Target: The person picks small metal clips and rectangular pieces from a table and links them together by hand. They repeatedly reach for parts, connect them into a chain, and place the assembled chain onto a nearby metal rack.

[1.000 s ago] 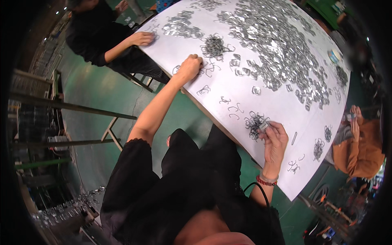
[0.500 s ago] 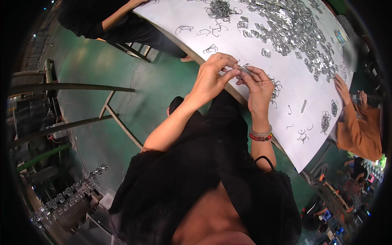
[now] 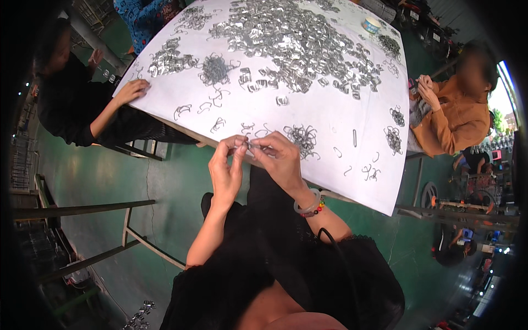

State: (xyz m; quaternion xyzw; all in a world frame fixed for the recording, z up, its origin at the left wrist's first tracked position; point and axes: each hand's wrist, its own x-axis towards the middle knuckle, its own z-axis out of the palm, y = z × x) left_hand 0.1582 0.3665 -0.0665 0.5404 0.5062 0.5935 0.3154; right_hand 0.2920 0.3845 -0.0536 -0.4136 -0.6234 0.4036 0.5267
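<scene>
Pinching small metal piece (image 3: 249,146); curved wires (image 3: 304,142) nearby

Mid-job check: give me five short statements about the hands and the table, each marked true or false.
1. The left hand and right hand meet at a small metal piece. True.
2. A beaded bracelet is on the left wrist. False: the beaded bracelet is on the right wrist.
3. A straight rod lies right of the right hand. True.
4. The tabletop is green. False: the tabletop is white.
5. The round tub stands at the near edge. False: the round tub stands toward the far side.
</scene>
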